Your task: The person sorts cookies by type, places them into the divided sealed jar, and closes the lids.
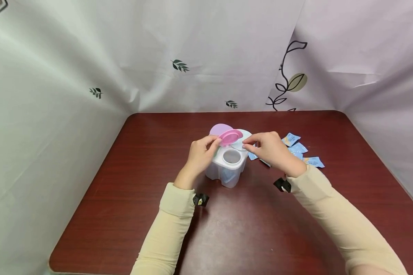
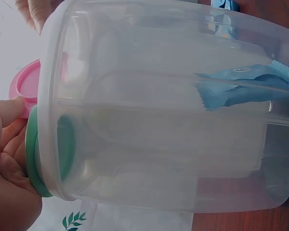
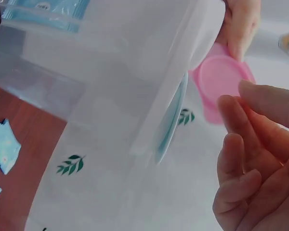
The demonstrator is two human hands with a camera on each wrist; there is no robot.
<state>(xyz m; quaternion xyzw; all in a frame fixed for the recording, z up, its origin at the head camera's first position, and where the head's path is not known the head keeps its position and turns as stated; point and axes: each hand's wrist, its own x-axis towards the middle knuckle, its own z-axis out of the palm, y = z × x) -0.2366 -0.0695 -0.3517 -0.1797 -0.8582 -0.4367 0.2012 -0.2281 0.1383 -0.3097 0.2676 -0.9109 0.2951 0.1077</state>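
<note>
A translucent container (image 2: 135,154) with a white top and several round lids stands on the table. My left hand (image 1: 199,156) pinches the raised pink lid (image 1: 230,136) at its edge, beside an uncovered round opening (image 1: 232,156). Through the wall, a blue packet (image 2: 245,84) shows inside. The left wrist view has a green lid (image 2: 32,154) by my left palm; a purple lid (image 1: 221,129) is at the back. My right hand (image 1: 270,149) hovers over the right side near a pale blue lid (image 3: 172,120), thumb and index fingertips close together with nothing visible between them.
Several blue packets (image 1: 314,162) lie on the brown table (image 1: 141,172) to the right of the container, partly behind my right hand. A white curtain (image 1: 206,46) with leaf prints hangs behind the table and along both sides.
</note>
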